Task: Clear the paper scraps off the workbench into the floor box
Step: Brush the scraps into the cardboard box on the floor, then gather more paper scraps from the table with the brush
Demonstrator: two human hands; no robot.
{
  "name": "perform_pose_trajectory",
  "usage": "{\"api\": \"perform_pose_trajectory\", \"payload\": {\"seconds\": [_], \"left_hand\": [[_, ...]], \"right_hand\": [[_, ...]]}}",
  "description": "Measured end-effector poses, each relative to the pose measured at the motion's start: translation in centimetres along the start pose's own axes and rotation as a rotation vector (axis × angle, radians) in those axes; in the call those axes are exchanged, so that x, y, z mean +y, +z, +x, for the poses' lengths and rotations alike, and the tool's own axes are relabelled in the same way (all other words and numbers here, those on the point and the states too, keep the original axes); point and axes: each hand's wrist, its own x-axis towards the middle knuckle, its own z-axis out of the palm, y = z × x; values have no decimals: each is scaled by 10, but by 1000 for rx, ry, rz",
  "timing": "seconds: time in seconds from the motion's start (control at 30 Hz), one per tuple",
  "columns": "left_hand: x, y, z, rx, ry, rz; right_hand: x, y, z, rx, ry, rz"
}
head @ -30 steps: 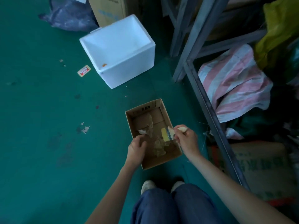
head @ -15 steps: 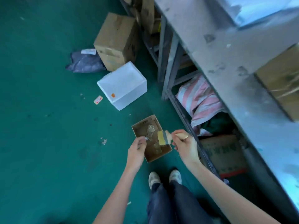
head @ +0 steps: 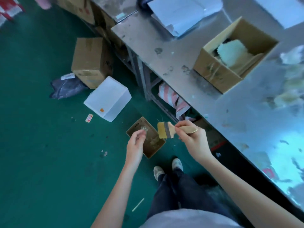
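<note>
A small open cardboard floor box [head: 154, 151] sits on the green floor in front of my feet, with pale paper scraps [head: 152, 139] inside. My left hand [head: 135, 142] hovers over its left edge, fingers loosely curled and nothing clearly in them. My right hand [head: 191, 137] holds a wooden-handled paintbrush [head: 166, 130] by the handle, bristles pointing left above the box's right side. The grey metal workbench [head: 213, 99] runs along the right. More pale scraps [head: 289, 89] lie blurred on it at the far right.
On the bench stand an open cardboard box [head: 218, 73] with pale filling and white sheets [head: 182, 12]. On the floor are a white foam box [head: 107, 98], a brown carton [head: 91, 61], a dark bag [head: 65, 87] and a striped sack [head: 177, 101] under the bench.
I have risen, so the view has pulled up and the bench top now shows. Both hands lifted away from the floor box; my left hand no longer touches its rim.
</note>
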Motion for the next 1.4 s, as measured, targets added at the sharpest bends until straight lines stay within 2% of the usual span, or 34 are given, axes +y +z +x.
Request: {"api": "perform_pose_trajectory", "payload": {"seconds": [0.2, 0.5, 0.63, 0.9, 1.1, 1.27, 1.4], "left_hand": [[34, 35, -8, -148, 99, 75], [86, 144, -27, -437, 312, 266], [99, 195, -38, -517, 394, 359], [108, 296, -65, -630, 436, 434], [112, 346, -84, -715, 509, 532], [111, 367, -88, -772, 574, 608], [114, 378, -82, -770, 763, 699]], "right_hand": [[-9, -64, -19, 229, 26, 110], [9, -173, -47, 587, 57, 261], [26, -218, -60, 682, 88, 233], [57, -298, -105, 901, 86, 61], [83, -342, -139, 1105, 170, 53], [105, -362, -161, 1233, 223, -92], [120, -371, -170, 1319, 339, -183]]}}
